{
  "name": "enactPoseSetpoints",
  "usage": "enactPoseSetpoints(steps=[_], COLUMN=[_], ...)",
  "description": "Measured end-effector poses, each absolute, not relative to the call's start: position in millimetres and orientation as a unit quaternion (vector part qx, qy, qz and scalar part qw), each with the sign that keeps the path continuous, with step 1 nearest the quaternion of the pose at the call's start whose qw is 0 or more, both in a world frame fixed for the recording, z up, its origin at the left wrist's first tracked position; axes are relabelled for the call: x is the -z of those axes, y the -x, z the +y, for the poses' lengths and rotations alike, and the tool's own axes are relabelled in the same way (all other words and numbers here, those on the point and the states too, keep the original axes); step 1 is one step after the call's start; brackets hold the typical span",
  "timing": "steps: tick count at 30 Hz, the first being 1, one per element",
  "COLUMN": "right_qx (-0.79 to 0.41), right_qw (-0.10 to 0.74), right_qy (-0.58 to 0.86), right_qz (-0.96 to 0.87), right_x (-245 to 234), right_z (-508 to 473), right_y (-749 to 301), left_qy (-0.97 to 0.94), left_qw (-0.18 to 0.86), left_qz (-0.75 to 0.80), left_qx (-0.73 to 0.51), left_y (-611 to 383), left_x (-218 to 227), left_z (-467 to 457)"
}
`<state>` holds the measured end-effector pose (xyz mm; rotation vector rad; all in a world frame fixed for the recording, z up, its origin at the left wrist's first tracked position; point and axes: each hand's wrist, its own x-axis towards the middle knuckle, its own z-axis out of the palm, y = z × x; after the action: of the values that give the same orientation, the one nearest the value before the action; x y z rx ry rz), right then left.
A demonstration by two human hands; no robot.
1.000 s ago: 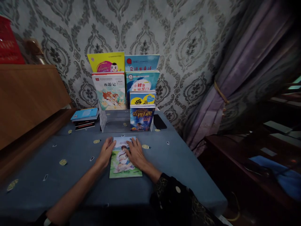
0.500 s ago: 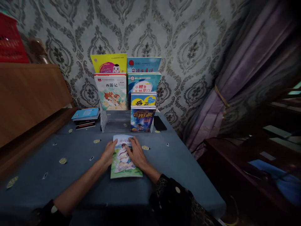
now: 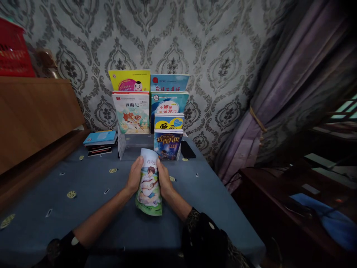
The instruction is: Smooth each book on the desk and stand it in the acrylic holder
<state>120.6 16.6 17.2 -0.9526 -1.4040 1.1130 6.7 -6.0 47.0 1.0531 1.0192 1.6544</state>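
A thin paperback book (image 3: 148,186), its cover showing a seated figure with a guitar, is curved between my two hands above the table. My left hand (image 3: 135,175) grips its left edge, thumb on the front cover. On the opposite edge my right hand (image 3: 165,179) holds it, thumb near the top; the fingers behind are hidden. Just beyond stands a clear tiered book rack (image 3: 122,147). It carries a white book (image 3: 132,111), a yellow book (image 3: 129,80), a teal book (image 3: 170,102) and a dark blue book (image 3: 167,145), among others.
A small stack of books (image 3: 100,138) lies left of the rack, and a black phone (image 3: 187,149) lies to its right. The table has a blue patterned cloth (image 3: 92,201). A wooden cabinet (image 3: 39,115) stands left; a purple curtain (image 3: 248,137) hangs right.
The book has gone from lying flat to being raised and bent into a curve. My right hand has moved from on top of the cover to its right edge. The view has tilted slightly.
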Motion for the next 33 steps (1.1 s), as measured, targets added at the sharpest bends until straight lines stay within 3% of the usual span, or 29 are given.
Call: enactPoseSetpoints(steps=[3,6,14,20,29,33], right_qx=[-0.424,-0.352,-0.358,-0.345,-0.167,-0.167], right_qw=[0.634,0.654,0.586,0.543,0.497,0.475], right_qy=[0.319,0.255,0.325,0.368,0.444,0.43], right_qz=[-0.563,-0.619,-0.651,-0.671,-0.726,-0.75], right_x=[-51.0,-61.2,-8.7,0.7,29.2,31.5], right_z=[4.9,-4.1,-8.1,-14.4,-25.5,-25.4], right_y=[-119.7,-121.6,-125.9,-129.1,-152.2,-161.1], left_qy=[-0.514,-0.579,-0.544,-0.563,-0.63,-0.642], left_qw=[0.362,0.305,0.346,0.393,0.334,0.322], left_qz=[0.374,0.358,0.428,0.451,0.5,0.51], left_qx=[-0.682,-0.666,-0.633,-0.57,-0.491,-0.474], left_y=[4.7,19.3,34.3,40.3,49.6,51.9], left_x=[-56.3,-57.3,-10.6,6.0,8.8,8.9], left_z=[-11.3,-17.7,-30.9,-34.8,-33.8,-34.7])
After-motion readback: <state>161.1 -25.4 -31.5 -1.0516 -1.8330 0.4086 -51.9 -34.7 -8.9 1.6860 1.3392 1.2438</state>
